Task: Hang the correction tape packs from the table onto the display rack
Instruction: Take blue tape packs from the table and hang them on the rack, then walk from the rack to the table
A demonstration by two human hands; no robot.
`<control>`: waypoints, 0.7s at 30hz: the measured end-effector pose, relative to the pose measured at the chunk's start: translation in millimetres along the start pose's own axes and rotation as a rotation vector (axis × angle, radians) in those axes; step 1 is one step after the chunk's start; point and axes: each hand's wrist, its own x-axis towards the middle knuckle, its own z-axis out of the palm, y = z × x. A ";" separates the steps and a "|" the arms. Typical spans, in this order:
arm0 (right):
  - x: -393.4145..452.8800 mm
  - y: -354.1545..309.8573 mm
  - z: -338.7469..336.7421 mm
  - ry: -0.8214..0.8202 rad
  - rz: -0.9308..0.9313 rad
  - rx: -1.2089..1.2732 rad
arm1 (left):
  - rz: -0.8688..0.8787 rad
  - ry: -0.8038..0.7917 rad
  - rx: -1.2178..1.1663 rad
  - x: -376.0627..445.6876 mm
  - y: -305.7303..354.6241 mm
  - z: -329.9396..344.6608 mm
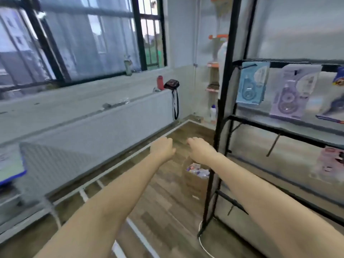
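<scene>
Wood floor (167, 211) running under a window wall; black display rack (221, 108) standing at three o'clock. Several correction tape packs (251, 82) already hanging there. Left hand (162, 148) and right hand (200, 149) reaching forward, grip loosely curled, carrying nothing. Surface with remaining packs not showing.

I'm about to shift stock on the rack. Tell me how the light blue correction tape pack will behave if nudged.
The light blue pack hangs from a single hook on the black rack, so it would probably swing freely. It looks like a thin card with a clear blister, likely light and fairly stiff, though the frame is blurry.
</scene>
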 end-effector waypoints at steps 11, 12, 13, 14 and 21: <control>109.9 -336.2 78.5 -0.170 -0.513 0.036 | -0.523 0.029 0.160 -114.7 -330.3 -58.5; 115.5 -368.4 88.0 -0.188 -0.539 0.045 | -0.563 0.022 0.176 -128.4 -359.5 -61.9; 119.8 -400.3 97.9 -0.207 -0.575 0.050 | -0.598 0.019 0.179 -143.4 -389.5 -63.8; 122.4 -428.7 106.5 -0.220 -0.612 0.063 | -0.626 0.017 0.183 -158.3 -415.8 -65.3; 127.5 -593.2 171.5 -0.307 -0.822 0.050 | -0.865 -0.055 0.164 -247.8 -563.1 -68.2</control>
